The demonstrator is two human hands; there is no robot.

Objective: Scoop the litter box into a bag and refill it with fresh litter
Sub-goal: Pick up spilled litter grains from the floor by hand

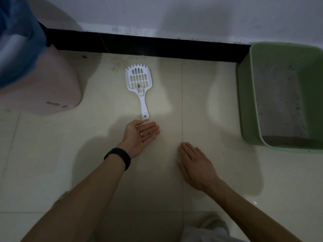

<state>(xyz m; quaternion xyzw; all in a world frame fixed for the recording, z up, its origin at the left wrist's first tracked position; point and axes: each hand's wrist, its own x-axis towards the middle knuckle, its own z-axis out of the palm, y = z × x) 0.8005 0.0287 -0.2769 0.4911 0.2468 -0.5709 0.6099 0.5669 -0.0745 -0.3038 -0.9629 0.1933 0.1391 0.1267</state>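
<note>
A pink bin [52, 81] lined with a blue bag [15, 41] fills the upper left of the frame, against a black baseboard [157, 48] on a pale tiled floor [209, 102]. At right stands the green litter box [248, 105], a thin grey layer of litter [279, 102] speckled with dark bits inside. A white slotted scoop [139, 81] lies flat at upper centre, handle toward the person. Just below it the left hand [141, 135], black band [120, 157] at the wrist, lies palm up and loose, dark grains on it; the right hand [195, 165] rests flat, fingers straight, grasping nothing.
</note>
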